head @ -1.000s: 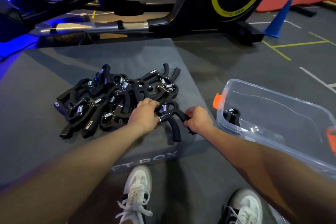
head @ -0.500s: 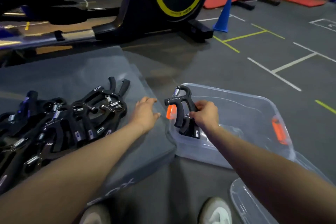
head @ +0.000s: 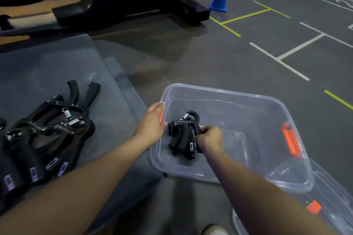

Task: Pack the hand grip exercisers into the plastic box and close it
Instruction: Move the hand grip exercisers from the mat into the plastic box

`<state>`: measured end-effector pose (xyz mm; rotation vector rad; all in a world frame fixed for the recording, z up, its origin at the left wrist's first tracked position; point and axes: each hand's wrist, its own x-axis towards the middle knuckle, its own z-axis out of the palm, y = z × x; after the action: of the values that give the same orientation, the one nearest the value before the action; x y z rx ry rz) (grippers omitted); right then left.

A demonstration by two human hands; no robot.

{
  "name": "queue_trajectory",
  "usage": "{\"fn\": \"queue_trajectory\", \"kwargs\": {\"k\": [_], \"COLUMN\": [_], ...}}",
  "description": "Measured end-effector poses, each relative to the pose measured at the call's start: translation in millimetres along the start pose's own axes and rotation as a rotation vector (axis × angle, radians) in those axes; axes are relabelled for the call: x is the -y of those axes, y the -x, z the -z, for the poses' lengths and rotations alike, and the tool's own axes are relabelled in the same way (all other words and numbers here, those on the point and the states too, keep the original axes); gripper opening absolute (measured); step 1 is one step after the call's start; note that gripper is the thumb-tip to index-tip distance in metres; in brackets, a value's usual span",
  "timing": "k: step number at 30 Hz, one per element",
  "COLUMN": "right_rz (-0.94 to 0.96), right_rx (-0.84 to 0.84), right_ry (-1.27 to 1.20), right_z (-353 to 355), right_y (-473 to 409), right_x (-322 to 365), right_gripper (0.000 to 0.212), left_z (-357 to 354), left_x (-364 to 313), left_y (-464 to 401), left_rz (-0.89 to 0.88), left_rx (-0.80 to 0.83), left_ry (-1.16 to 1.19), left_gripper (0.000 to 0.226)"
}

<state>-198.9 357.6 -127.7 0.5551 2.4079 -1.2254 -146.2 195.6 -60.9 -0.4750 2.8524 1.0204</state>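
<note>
Right hand (head: pixel 210 138) now lowered inside plastic box (head: pixel 294 120), fingers gripping exerciser (head: pixel 183 135), left hand (head: pixel 151 124) flat on rim.

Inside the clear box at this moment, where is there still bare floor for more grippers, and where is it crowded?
The plastic box is bare from the right hand across to the orange latch and along the far wall. It is crowded at the near-left corner, where the hand grip exercisers lie beside the left hand.
</note>
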Motion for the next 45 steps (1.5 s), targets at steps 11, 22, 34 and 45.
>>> {"fn": "queue_trajectory", "kwargs": {"k": [11, 22, 34, 45], "right_rz": [-0.078, -0.034, 0.215, 0.564], "right_rx": [-0.027, 0.099, 0.006, 0.175], "right_ry": [-0.044, -0.044, -0.11, 0.117], "right_z": [-16, -16, -1, -69], "right_y": [-9, -13, 19, 136], "right_x": [10, 8, 54, 124], "right_gripper": [0.015, 0.032, 0.04, 0.036], "left_z": [-7, -3, 27, 122], "left_x": [2, 3, 18, 92], "left_y": [-10, -8, 9, 96], "left_rz": [-0.023, -0.032, 0.038, 0.237], "left_rx": [-0.101, -0.064, -0.039, -0.18], "left_ry": [0.019, 0.041, -0.013, -0.139], "left_gripper": [0.059, 0.062, 0.053, 0.044]}}
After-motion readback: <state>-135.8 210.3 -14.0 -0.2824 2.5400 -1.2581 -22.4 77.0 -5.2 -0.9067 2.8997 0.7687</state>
